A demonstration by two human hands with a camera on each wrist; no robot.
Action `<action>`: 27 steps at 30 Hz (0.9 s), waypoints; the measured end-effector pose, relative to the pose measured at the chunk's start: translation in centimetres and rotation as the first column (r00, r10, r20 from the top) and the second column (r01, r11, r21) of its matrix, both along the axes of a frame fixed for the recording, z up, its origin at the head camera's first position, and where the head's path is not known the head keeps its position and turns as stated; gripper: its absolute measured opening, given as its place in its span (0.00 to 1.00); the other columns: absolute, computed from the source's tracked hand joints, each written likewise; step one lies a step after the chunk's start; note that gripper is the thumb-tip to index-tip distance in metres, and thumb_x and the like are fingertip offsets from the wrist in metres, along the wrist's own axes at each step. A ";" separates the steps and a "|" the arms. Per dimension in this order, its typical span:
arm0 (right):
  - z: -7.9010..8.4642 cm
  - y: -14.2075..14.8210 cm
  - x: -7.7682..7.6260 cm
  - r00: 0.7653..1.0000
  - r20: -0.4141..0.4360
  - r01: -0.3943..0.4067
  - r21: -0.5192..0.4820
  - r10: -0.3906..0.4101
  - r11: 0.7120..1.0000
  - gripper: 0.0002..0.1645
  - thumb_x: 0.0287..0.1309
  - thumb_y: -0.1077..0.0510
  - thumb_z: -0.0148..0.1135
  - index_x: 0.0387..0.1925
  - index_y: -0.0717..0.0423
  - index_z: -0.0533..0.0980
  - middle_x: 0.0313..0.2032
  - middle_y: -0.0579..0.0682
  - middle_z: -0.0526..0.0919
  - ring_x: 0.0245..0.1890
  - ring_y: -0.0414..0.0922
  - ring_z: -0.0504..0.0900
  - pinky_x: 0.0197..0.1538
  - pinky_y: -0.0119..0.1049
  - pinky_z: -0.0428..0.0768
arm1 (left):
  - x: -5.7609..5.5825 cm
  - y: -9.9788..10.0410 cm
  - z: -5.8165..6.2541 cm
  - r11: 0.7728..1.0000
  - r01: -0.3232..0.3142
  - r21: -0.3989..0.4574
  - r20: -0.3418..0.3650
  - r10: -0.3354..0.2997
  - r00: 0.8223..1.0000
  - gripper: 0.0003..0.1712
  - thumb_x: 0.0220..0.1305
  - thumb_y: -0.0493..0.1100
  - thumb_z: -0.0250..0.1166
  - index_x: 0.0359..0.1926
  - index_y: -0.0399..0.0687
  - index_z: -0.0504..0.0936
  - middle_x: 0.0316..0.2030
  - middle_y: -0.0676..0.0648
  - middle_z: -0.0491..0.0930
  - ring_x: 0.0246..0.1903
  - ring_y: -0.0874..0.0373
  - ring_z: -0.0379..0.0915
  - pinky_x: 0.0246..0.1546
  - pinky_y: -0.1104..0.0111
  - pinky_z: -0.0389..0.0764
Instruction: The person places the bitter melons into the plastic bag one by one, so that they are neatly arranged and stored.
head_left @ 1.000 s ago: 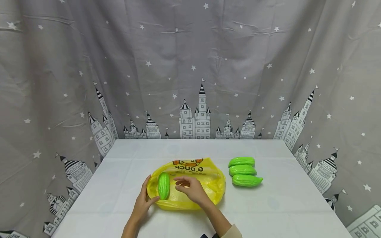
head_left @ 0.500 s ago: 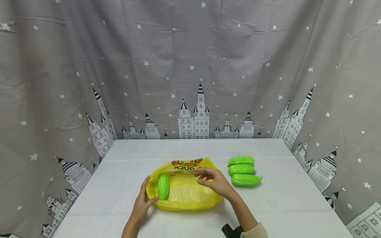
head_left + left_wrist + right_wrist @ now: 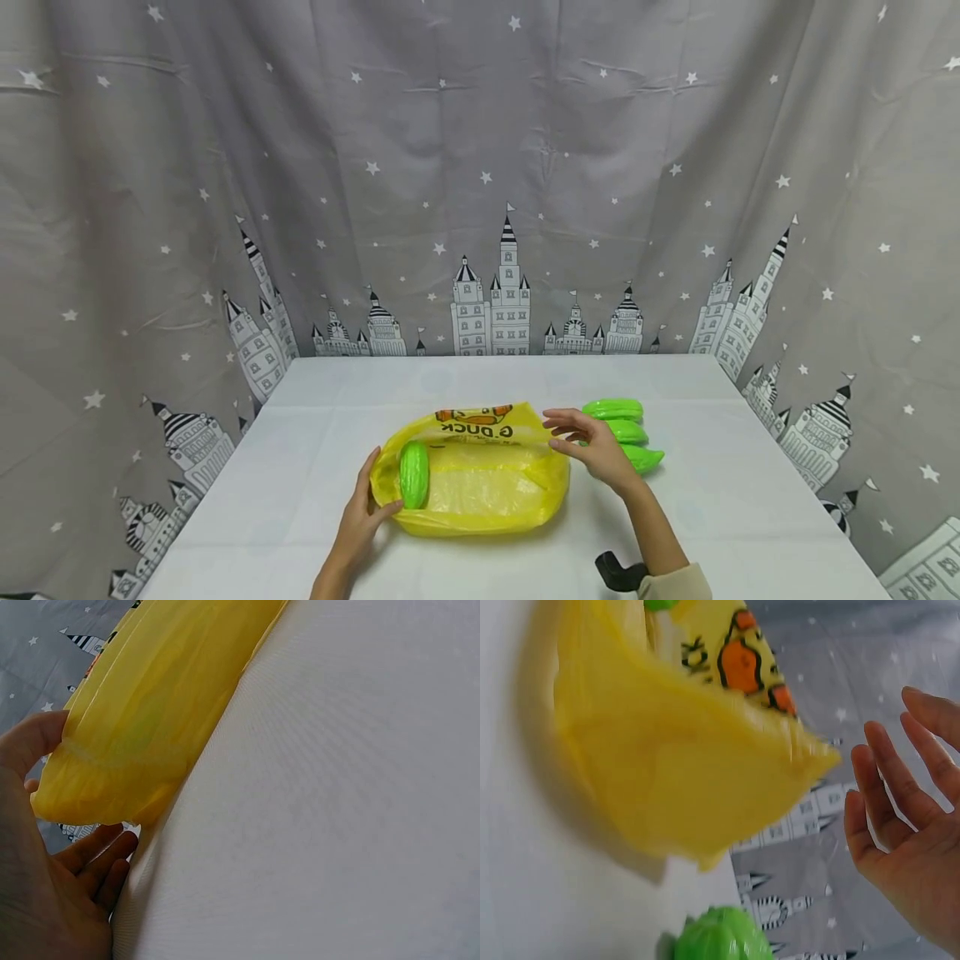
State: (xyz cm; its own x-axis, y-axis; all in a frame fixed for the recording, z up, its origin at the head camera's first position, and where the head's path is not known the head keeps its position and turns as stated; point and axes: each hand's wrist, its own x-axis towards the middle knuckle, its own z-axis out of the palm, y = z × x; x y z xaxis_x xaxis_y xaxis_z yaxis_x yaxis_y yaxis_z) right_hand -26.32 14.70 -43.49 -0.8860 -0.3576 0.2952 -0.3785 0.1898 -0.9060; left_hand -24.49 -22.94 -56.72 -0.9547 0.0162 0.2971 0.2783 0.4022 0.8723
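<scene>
A yellow plastic bag with a duck print lies with its mouth spread wide. One green, ridged bitter melon rests inside its left end. My left hand holds that end, thumb over the near rim and fingers round the outside; the left wrist view shows the thumb against the yellow plastic. My right hand, fingers apart and loosely bent, hovers between the bag's right end and the other bitter melons, holding nothing. It partly covers those melons in the head view.
The bag stands on a white-covered table. Three bitter melons lie stacked in a row right of the bag, beneath and beyond my right hand. A grey curtain with stars and castles hangs behind and on both sides.
My right hand has moved out from over the bag, rightward, to the loose bitter melons. My left hand stays on the bag's left end, and the melon inside lies still.
</scene>
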 end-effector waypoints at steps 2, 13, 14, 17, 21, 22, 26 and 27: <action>-0.5 0.7 -0.4 0.999 0.002 0.032 -0.001 -0.032 0.999 0.24 0.56 0.67 0.61 0.55 0.68 0.70 0.48 0.67 0.77 0.47 0.63 0.74 0.49 0.47 0.75 | 0.0 0.0 -0.1 1.000 0.000 0.008 -0.002 0.000 1.000 0.50 0.55 0.43 0.67 0.72 0.56 0.47 0.68 0.38 0.51 0.64 0.40 0.49 0.53 0.89 0.48; -4.9 5.3 -2.8 0.990 -0.011 0.140 -0.038 -0.140 0.989 0.27 0.55 0.64 0.63 0.57 0.64 0.70 0.49 0.65 0.77 0.47 0.61 0.75 0.46 0.35 0.76 | 0.3 0.1 0.3 1.000 0.023 0.021 -0.044 -0.022 0.999 0.49 0.55 0.40 0.66 0.72 0.49 0.46 0.67 0.35 0.51 0.63 0.39 0.50 0.52 0.90 0.48; -5.2 5.7 -2.9 0.988 -0.003 0.152 -0.037 -0.152 0.988 0.27 0.55 0.63 0.63 0.57 0.64 0.70 0.49 0.65 0.77 0.48 0.62 0.74 0.46 0.34 0.76 | 0.3 0.1 0.3 0.999 0.026 0.024 -0.046 -0.025 0.999 0.49 0.55 0.40 0.66 0.72 0.48 0.46 0.67 0.34 0.51 0.63 0.39 0.50 0.52 0.90 0.49; -5.7 6.7 -3.1 0.984 0.017 0.180 -0.028 -0.180 0.983 0.28 0.54 0.62 0.64 0.57 0.64 0.70 0.49 0.63 0.77 0.49 0.63 0.73 0.46 0.32 0.76 | 0.4 0.1 0.2 1.000 0.016 0.012 -0.040 -0.015 0.999 0.50 0.55 0.41 0.67 0.72 0.49 0.46 0.67 0.35 0.51 0.63 0.39 0.51 0.52 0.89 0.49; -6.1 7.8 -3.4 0.979 0.024 0.203 -0.007 -0.202 0.979 0.28 0.54 0.64 0.64 0.57 0.66 0.69 0.49 0.64 0.76 0.49 0.62 0.73 0.46 0.31 0.76 | 0.3 0.1 -0.1 1.000 0.002 -0.006 -0.028 -0.003 1.000 0.50 0.55 0.42 0.67 0.72 0.51 0.46 0.68 0.35 0.51 0.63 0.39 0.51 0.53 0.89 0.50; -6.2 8.1 -3.4 0.978 0.019 0.207 -0.005 -0.207 0.978 0.28 0.54 0.65 0.63 0.57 0.67 0.69 0.49 0.65 0.76 0.49 0.62 0.74 0.46 0.31 0.76 | 0.2 0.1 -0.1 1.000 0.001 -0.005 -0.025 -0.001 1.000 0.49 0.55 0.42 0.67 0.72 0.51 0.47 0.68 0.36 0.51 0.64 0.40 0.50 0.53 0.89 0.49; -6.8 8.9 -3.6 0.973 0.007 0.230 0.014 -0.230 0.973 0.28 0.53 0.65 0.64 0.56 0.67 0.69 0.48 0.65 0.77 0.47 0.62 0.75 0.46 0.30 0.76 | 0.1 0.1 0.0 1.000 0.003 0.007 -0.018 -0.003 1.000 0.49 0.56 0.43 0.66 0.72 0.53 0.46 0.68 0.38 0.51 0.64 0.40 0.48 0.54 0.90 0.48; -7.0 9.1 -3.6 0.971 0.007 0.237 0.021 -0.237 0.971 0.28 0.53 0.65 0.64 0.56 0.67 0.70 0.48 0.65 0.77 0.47 0.61 0.75 0.47 0.30 0.76 | 0.1 0.1 0.0 1.000 0.005 0.009 -0.018 -0.005 1.000 0.49 0.56 0.43 0.66 0.72 0.53 0.47 0.68 0.38 0.50 0.64 0.40 0.48 0.53 0.90 0.48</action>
State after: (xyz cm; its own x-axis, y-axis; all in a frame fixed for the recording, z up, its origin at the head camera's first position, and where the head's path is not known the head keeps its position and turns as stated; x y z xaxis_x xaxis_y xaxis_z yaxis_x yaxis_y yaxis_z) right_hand -29.91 23.78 -50.47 -0.9489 -0.1428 0.2813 -0.3119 0.2914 -0.9043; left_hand -24.43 -22.84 -56.71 -0.9492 0.0178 0.3143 0.2957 0.3928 0.8708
